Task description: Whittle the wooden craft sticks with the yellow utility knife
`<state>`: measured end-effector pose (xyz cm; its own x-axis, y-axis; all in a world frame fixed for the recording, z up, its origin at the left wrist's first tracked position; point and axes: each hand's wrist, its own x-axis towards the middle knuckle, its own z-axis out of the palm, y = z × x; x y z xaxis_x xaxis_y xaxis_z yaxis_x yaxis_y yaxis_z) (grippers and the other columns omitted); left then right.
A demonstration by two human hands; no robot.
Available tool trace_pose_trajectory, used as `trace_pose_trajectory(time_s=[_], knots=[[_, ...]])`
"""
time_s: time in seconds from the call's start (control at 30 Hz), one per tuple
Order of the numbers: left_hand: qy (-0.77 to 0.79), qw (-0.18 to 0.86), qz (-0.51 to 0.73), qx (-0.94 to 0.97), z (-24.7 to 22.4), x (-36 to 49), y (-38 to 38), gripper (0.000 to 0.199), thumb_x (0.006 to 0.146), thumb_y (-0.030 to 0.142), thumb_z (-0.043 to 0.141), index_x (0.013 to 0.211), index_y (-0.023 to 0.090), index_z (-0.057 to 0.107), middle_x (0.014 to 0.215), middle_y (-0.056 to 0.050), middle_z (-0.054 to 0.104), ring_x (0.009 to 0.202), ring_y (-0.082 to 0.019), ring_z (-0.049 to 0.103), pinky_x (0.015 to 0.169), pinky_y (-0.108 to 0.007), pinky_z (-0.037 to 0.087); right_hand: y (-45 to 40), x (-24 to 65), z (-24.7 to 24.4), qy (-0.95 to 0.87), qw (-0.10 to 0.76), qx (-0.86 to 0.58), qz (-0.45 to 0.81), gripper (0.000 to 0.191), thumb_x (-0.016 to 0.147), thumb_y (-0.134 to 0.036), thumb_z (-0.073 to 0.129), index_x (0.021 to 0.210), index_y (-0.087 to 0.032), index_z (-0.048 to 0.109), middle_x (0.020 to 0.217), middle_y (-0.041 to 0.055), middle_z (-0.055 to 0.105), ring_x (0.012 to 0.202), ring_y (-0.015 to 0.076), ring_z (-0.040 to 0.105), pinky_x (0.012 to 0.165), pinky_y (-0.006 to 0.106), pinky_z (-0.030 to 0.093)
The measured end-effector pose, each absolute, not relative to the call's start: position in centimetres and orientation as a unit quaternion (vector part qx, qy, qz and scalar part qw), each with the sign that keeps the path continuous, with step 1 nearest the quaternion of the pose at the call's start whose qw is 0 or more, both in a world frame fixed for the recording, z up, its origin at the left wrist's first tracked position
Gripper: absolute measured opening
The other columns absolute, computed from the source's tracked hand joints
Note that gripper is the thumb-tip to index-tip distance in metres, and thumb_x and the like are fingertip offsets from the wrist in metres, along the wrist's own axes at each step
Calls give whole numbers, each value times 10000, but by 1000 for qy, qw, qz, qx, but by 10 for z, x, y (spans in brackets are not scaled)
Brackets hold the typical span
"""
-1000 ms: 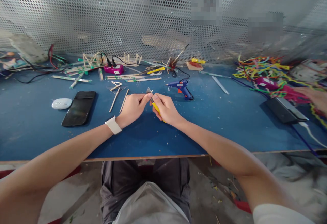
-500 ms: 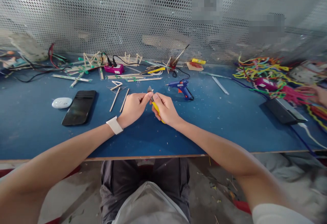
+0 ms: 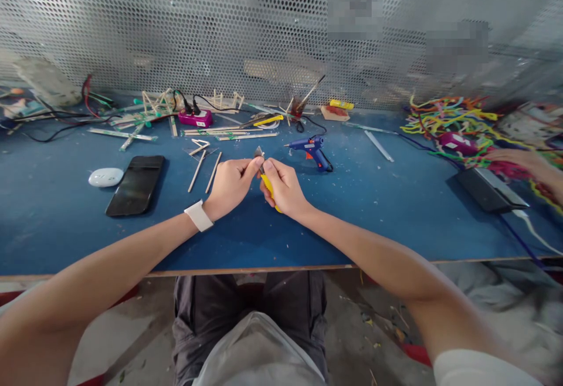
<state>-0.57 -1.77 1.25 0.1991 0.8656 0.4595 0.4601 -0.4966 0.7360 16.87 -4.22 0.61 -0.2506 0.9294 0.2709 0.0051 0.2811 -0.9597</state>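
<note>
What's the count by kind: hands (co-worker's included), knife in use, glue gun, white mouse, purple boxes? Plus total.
Hands: 3 (left hand, right hand, co-worker's hand)
Yellow-handled knife in the right hand: 1
Blue glue gun: 1
White mouse: 1
Purple boxes: 2
Total: 8

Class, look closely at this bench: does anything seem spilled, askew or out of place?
Yes, mildly: pale specks litter the blue tabletop near the glue gun, like uncleared debris, and a white computer mouse beside the black phone seems out of place near wooden sticks.
</note>
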Motion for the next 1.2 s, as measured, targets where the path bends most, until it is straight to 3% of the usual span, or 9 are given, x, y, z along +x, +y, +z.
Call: trace_pose_trajectory(time_s=[0.9, 1.07, 1.2], knots=[[432, 245, 491, 715, 12, 2, -18, 876, 1102, 916, 463, 641, 189, 622, 540, 15, 477, 532, -120, 378, 535, -304, 259, -47, 162, 4, -627, 535, -365, 433, 614, 1170, -799, 549, 894, -250, 564, 566, -81, 538, 392, 90, 488, 400, 235, 371], [404, 276, 496, 717, 11, 4, -21, 839, 1114, 874, 523, 614, 201, 548, 531, 24, 458, 521, -112, 359, 522, -297, 257, -45, 157, 1, -607, 553, -365, 439, 599, 1175, -797, 537, 917, -256, 558, 562, -91, 531, 372, 92, 474, 393, 237, 376], [372, 307, 481, 732, 10, 4, -24, 799, 1160, 827, 481, 677, 201, 592, 571, 15, 514, 543, -125, 403, 539, -295, 308, -46, 159, 3, -607, 561, -360, 433, 582, 1198, -757, 529, 893, -262, 520, 549, -92, 525, 364, 93, 480, 398, 240, 370]])
